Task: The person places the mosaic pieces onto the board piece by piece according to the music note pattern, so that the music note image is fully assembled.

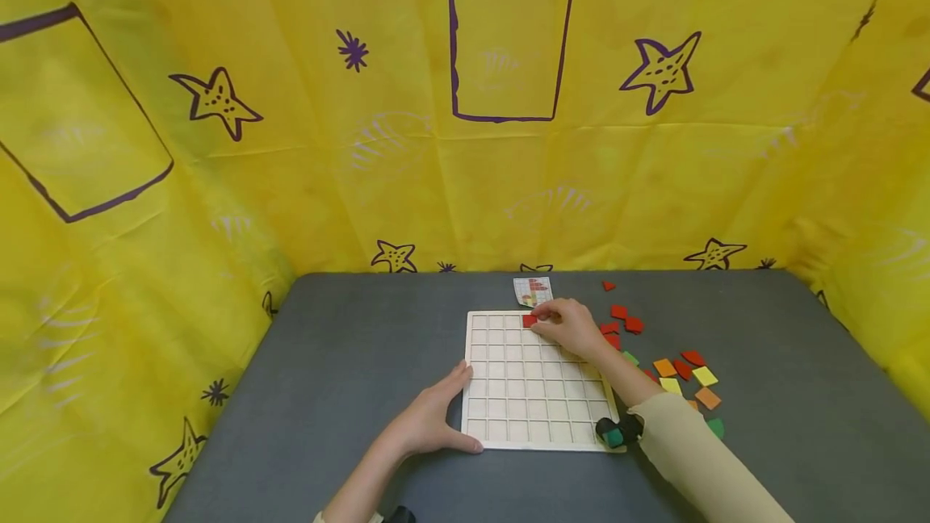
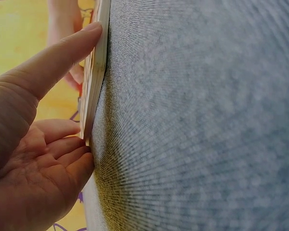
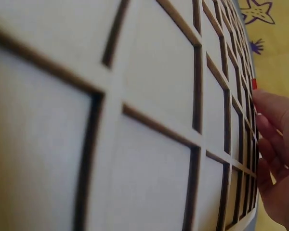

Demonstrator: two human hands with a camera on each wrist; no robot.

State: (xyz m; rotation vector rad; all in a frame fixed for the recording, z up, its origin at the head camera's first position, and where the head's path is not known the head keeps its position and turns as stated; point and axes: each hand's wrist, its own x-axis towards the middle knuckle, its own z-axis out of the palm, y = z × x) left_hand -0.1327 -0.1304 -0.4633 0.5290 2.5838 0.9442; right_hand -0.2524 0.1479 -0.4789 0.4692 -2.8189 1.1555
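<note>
A pale wooden grid board point(image 1: 538, 382) lies on the table. My left hand point(image 1: 430, 418) rests at its near left corner, fingers against the left edge and thumb along the front edge. In the left wrist view the left thumb point(image 2: 58, 57) is straight against the board's side point(image 2: 100, 57). Over the board's far row, my right hand point(image 1: 570, 328) pinches a red square tile point(image 1: 529, 320) between thumb and forefinger. The right wrist view shows a sliver of the red tile point(image 3: 254, 83) at the right hand's point(image 3: 282, 144) fingertips, with the other fingers curled beneath.
A small pattern card point(image 1: 533, 290) lies just beyond the board. Loose red tiles point(image 1: 634, 325), orange tiles point(image 1: 708, 398), yellow tiles point(image 1: 705, 377) and green tiles point(image 1: 715, 428) are scattered to the right. Yellow patterned cloth point(image 1: 501, 192) hangs behind the grey table point(image 1: 349, 361).
</note>
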